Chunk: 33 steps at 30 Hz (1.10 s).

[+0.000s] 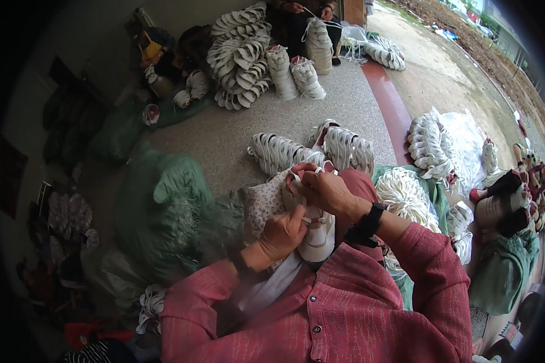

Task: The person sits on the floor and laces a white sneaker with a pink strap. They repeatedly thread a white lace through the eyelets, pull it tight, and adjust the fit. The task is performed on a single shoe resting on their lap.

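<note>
A white shoe upper with pink trim rests on my lap. My left hand is closed around its side, holding it steady. At the top opening, my right hand pinches the pink edge, fingers curled tight. A black watch sits on my right wrist. A pile of white laces lies on green cloth just right of my right arm.
Rows of stacked white shoe uppers lie on the speckled floor ahead, with taller stacks farther back. Green sacks bulge at my left. Another person works with laces at the far end. More shoes crowd the right.
</note>
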Tool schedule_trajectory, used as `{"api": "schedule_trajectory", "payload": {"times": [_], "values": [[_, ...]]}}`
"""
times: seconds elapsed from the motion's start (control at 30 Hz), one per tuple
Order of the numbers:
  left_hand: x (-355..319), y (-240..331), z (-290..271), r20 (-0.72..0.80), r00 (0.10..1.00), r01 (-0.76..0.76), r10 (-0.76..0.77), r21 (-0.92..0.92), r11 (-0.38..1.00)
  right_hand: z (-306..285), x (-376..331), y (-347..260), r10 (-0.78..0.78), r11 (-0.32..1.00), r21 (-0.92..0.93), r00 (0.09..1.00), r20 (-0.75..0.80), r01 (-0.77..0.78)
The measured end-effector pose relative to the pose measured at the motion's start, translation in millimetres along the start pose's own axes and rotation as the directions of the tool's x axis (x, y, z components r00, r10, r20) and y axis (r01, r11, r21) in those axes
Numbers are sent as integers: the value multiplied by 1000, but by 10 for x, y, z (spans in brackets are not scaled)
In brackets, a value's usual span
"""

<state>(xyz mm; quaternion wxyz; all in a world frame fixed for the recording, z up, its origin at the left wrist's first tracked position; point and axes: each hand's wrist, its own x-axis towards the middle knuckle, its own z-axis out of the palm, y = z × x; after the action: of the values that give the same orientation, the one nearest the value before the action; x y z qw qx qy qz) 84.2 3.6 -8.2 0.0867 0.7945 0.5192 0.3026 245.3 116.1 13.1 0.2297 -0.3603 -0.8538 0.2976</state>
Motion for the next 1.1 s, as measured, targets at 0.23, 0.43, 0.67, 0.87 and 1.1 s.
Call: {"api": "schedule_trajectory", "payload": {"times": [0.23, 0.43, 0.67, 0.87, 1.1], "values": [[-44, 13, -77, 66, 995, 89, -78, -176, 980, -58, 9, -13, 51, 996, 71, 998, 46, -54], [-81, 47, -16, -38, 994, 96, -100, -91, 991, -58, 13, 12, 11, 995, 99, 999, 30, -14], [-184, 140, -128, 238, 885, -391, 399, -81, 917, -20, 36, 29, 3, 999, 48, 999, 32, -4], [-158, 160, -91, 410, 830, -398, 378, -38, 917, -296, 245, -50, -245, 909, -375, 962, -122, 183], [-105, 85, -139, 355, 853, -359, 383, -134, 924, -363, 194, -120, -113, 952, 281, 993, -39, 120]]}}
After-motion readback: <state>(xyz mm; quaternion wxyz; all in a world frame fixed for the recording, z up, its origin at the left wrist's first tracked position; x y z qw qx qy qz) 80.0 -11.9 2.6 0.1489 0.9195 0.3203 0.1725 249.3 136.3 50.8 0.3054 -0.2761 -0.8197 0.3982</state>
